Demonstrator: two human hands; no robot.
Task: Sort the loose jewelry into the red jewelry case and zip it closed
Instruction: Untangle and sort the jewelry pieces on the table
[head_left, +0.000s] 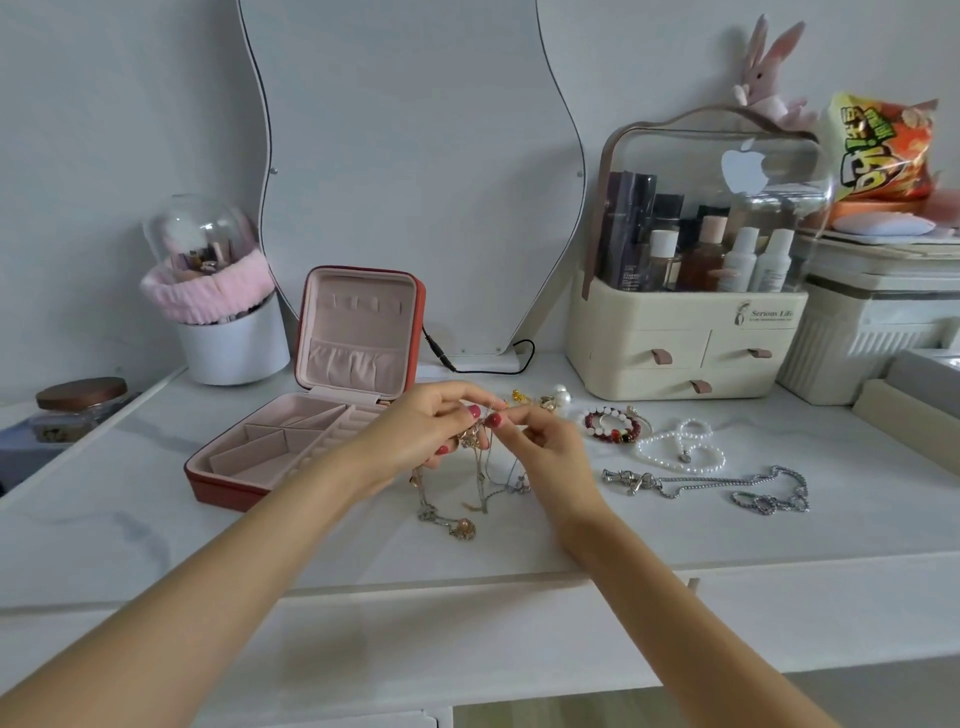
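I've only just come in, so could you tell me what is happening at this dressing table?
A person is sorting jewelry. Both the left hand and the right hand pinch a tangle of thin chain necklaces, lifted partly off the white table. The red jewelry case lies open and looks empty. A beaded bracelet, pearl strand and silver chain lie on the table.

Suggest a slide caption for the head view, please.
Both hands pinch tangled thin chains beside the open red jewelry case.
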